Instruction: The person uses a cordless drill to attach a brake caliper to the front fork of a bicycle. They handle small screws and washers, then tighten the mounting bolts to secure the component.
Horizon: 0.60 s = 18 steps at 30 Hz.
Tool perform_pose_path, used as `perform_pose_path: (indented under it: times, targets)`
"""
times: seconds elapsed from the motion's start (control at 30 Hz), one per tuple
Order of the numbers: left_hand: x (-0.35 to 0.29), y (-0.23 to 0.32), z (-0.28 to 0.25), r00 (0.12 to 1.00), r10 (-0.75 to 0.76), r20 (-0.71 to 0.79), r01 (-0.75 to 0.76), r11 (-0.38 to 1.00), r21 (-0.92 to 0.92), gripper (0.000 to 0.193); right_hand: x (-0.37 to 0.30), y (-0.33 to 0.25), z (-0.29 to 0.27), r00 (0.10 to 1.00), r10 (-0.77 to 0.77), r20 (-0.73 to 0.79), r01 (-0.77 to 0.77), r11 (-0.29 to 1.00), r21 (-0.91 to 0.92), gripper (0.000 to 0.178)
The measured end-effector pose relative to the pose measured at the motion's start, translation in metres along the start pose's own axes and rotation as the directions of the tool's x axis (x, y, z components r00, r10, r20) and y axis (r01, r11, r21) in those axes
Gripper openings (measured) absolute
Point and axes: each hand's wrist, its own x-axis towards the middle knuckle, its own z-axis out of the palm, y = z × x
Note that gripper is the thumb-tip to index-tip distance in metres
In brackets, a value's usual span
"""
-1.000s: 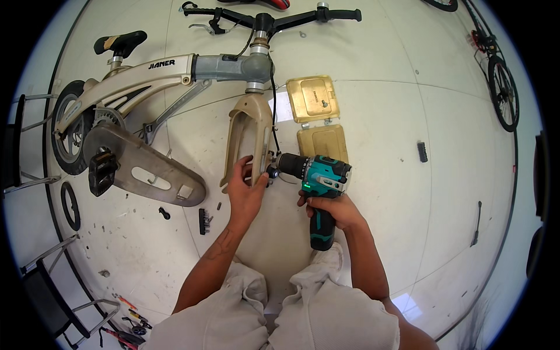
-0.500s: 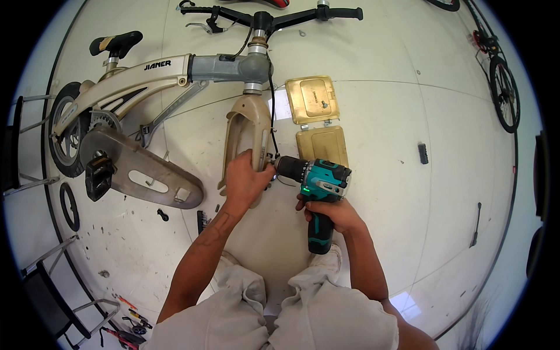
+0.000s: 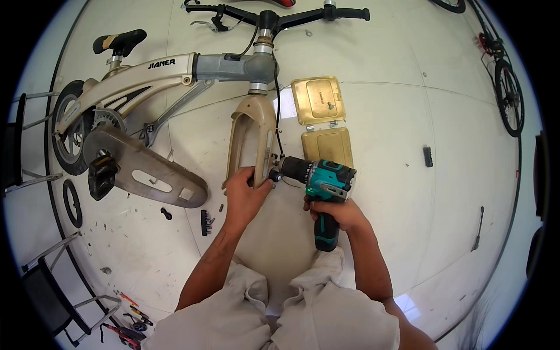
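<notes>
Perhaps a tilt could slip the drill (image 3: 330, 179), gripped in the right hand (image 3: 339, 212) mid-frame, into the left hand (image 3: 246, 196), its fingers curled around the fork leg (image 3: 266, 146) just left of centre.

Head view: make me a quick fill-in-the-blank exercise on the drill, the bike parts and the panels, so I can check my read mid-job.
1. The teal and black drill is held in the person's ____ hand.
2. The drill points toward the fork, to the picture's ____.
3. The two rectangular panels beyond the drill are coloured ____.
4. The handlebar is near the picture's ____ edge.

Missing words: right; left; gold; top.
</notes>
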Motion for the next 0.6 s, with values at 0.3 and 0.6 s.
perform_pose_path:
  times: [0.3, 0.6]
  targets:
    - [0.0, -0.003, -0.005, 0.994, -0.025, 0.108, 0.043, 0.984, -0.174, 0.02, 0.001, 0.003, -0.001, 1.0, -0.001, 0.003, 0.001, 1.0, -0.024, 0.017]
    - [0.0, -0.007, -0.002, 0.998, 0.008, 0.065, 0.001, 0.992, -0.13, 0.022, 0.0, -0.01, 0.001, 0.999, -0.029, 0.019, 0.031, 0.988, -0.152, 0.022]
